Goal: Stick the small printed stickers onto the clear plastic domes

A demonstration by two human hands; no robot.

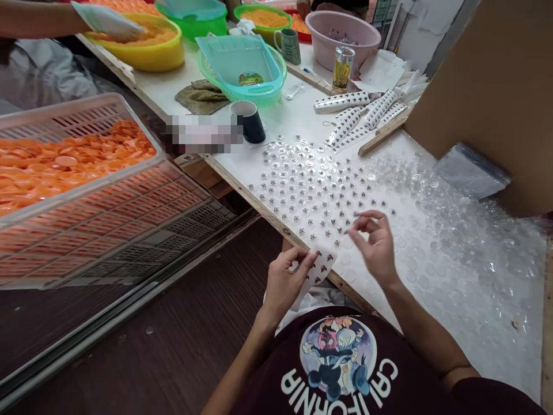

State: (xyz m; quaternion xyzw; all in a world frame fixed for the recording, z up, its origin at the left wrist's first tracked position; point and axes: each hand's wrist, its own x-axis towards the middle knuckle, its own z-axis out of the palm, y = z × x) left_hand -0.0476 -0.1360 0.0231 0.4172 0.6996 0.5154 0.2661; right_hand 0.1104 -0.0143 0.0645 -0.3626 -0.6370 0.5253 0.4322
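My left hand (288,275) pinches a white sheet of small printed stickers (322,266) at the table's near edge. To its right, my right hand (375,245) hovers above the table with thumb and fingers curled together. A tiny dark speck shows at the thumb tip, too small to name. Beyond both hands, many clear round discs (317,204) lie spread in rows, each bearing a small dark printed figure. Plain clear discs (449,202) are heaped to the right of my right hand.
Sticker rolls (345,118) lie behind a wooden strip (382,135). A dark mug (253,124), turquoise basket (274,86), glass (343,68) and pink basin (341,29) stand farther back. An orange-filled crate (82,213) is at left. A co-worker's gloved hand (114,24) reaches into a yellow basin (166,55).
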